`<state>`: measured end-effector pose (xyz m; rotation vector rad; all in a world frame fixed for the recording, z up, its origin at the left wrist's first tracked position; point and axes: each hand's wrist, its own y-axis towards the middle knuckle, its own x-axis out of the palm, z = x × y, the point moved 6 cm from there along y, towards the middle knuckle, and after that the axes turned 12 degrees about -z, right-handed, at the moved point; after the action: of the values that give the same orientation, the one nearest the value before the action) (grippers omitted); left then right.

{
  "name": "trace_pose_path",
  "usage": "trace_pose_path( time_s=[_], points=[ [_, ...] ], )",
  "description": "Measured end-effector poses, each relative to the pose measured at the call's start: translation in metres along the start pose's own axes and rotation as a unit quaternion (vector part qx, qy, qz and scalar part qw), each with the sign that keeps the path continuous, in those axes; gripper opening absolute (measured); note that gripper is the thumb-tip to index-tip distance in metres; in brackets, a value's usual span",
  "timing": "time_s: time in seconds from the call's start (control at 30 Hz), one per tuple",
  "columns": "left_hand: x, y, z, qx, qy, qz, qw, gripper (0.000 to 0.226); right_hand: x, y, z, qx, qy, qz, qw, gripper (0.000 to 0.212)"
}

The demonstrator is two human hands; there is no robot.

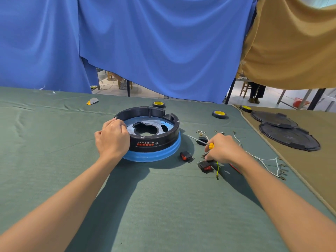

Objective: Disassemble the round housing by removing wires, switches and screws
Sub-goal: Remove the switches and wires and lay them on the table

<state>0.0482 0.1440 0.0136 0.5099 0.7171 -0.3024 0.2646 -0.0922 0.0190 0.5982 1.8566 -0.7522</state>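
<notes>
Now the round housing point(156, 142) sits in the middle of the green cloth point(54, 142), a black ring on a blue base. The left hand point(111, 138) grips its near left rim, with the fingers curled over the edge. The right hand point(224, 150) is off to the side, low over the loose parts. Its fingers are curled round a small screwdriver point(211, 146) with a yellow handle. The tip points toward the housing but does not touch it.

Some things could go wrong, I think. A little screw point(142, 137) shows on the near rim. If the tip is not set right in it, the tool may slip and scratch the plastic or poke the other hand. If the left hand lets go, the ring may turn on the soft cloth. A loose screw could roll off and hide in the folds. The white wires point(263, 159) lie right by the right arm and might get dragged.

Some switches point(185, 155) lie near the right hand. Rolls of tape point(219, 113) sit farther back. Two black lids point(289, 136) rest on a brown cloth point(323, 170) at the right. A blue curtain point(145, 42) and a brown curtain point(291, 42) hang behind.
</notes>
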Motion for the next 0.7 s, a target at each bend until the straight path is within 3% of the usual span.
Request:
trace_pose_path(
  time_s=[0.2,0.33,0.6,0.7],
  points=[
    [-0.001,-0.003,0.001,0.005,-0.013,0.008,1.0,0.031,-0.003,0.003,-0.009,0.014,0.063,0.035,0.997,0.014],
    [-0.001,-0.003,0.001,0.008,-0.015,0.01,1.0,0.031,0.011,0.011,-0.016,0.005,0.071,0.017,0.997,0.021],
    [-0.001,-0.003,-0.001,0.008,-0.018,0.015,1.0,0.03,0.013,0.013,-0.011,0.01,0.039,0.045,0.998,0.054],
    [-0.001,-0.004,0.0,0.011,-0.021,0.015,1.0,0.03,0.006,0.011,-0.008,-0.014,0.029,0.043,0.999,0.036]
  ],
)
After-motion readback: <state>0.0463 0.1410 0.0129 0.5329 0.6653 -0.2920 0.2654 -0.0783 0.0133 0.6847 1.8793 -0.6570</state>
